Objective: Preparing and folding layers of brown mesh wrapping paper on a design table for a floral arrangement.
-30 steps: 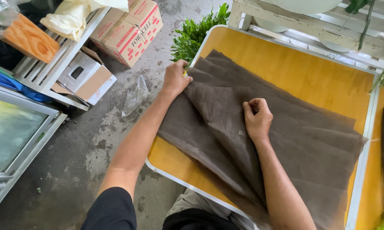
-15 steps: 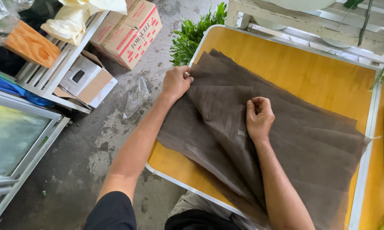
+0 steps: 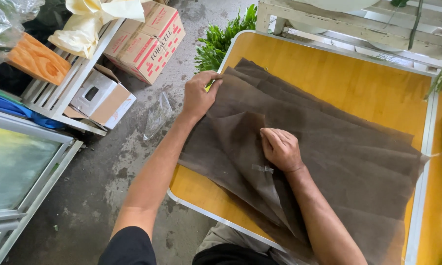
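Two hands work a stack of brown mesh sheets [image 3: 329, 142]: the left hand [image 3: 200, 93] has its grip clamped on the far-left corner, the right hand [image 3: 281, 148] presses fingers-together on a raised fold. Sheets lie spread across the yellow tabletop [image 3: 358, 83], greenery [image 3: 221, 41] just beyond.

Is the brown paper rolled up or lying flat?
Flat, mostly. The brown sheets lie fanned across the table; one corner is lifted near the left hand.

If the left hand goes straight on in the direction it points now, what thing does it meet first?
Probably the green leafy bunch just past the table edge. The left hand, pinching the brown sheets, points that way; depth is uncertain.
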